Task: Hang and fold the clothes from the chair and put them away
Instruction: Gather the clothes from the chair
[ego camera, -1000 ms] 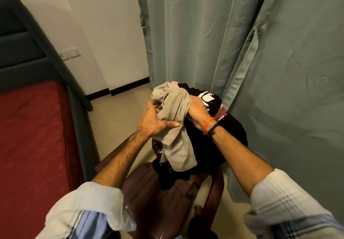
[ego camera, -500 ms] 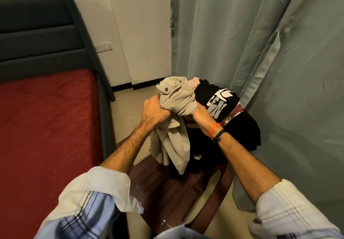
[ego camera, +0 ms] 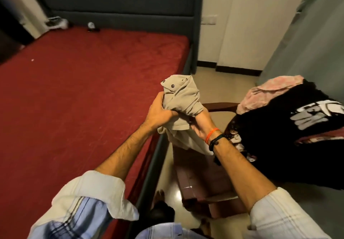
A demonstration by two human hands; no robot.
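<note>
A bunched beige garment (ego camera: 181, 97) with dark buttons is held up between both hands, above the gap between bed and chair. My left hand (ego camera: 158, 111) grips its left side. My right hand (ego camera: 202, 125), with an orange and a black band at the wrist, grips it from below and right. Its lower part hangs down in front of the dark brown chair (ego camera: 201, 181). On the chair's right side lies a heap: a black shirt with a white print (ego camera: 290, 127) and a pink cloth (ego camera: 270, 93) on top at the back.
A bed with a red sheet (ego camera: 83, 93) and a dark padded headboard (ego camera: 119, 2) fills the left. Small items (ego camera: 91, 27) lie by the headboard. A grey-green curtain (ego camera: 307, 39) hangs at the right. Pale floor (ego camera: 167, 173) runs between bed and chair.
The view has swung left toward the bed. Both hands have carried the beige garment off the heap on the chair and to the left, still gripping it.
</note>
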